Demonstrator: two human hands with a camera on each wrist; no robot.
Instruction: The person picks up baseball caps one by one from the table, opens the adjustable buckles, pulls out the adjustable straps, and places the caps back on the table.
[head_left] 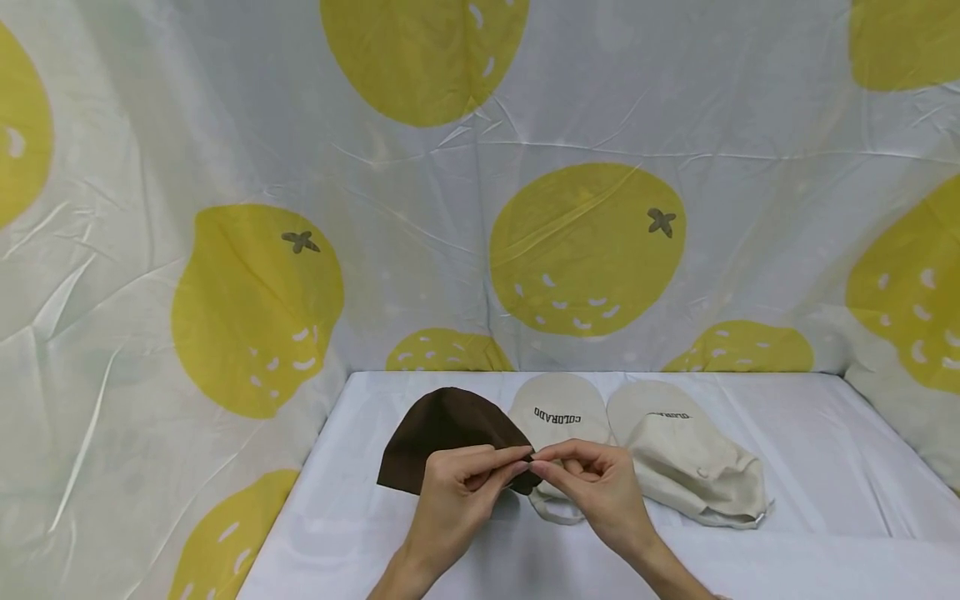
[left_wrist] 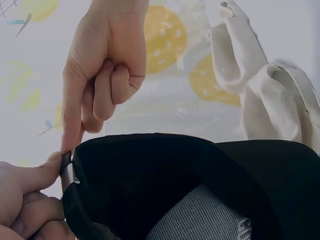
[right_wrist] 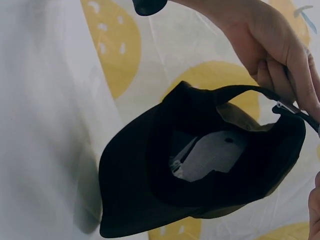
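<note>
A dark brown baseball cap [head_left: 446,433] is held up over the table, its brim pointing left and away. My left hand [head_left: 459,483] pinches the back strap between thumb and index finger. From the other side, my right hand [head_left: 600,483] pinches the same strap, fingertips meeting those of the left. A small metal buckle [left_wrist: 70,173] sits on the strap between the hands in the left wrist view. The right wrist view looks into the cap's opening, where pale lining [right_wrist: 215,155] shows.
Two beige caps lie behind and to the right on the white table [head_left: 330,542]. One cap [head_left: 558,396] reads COLORADO; the other cap [head_left: 690,458] sits right of it, partly crumpled. A lemon-print curtain [head_left: 420,200] surrounds the back and sides.
</note>
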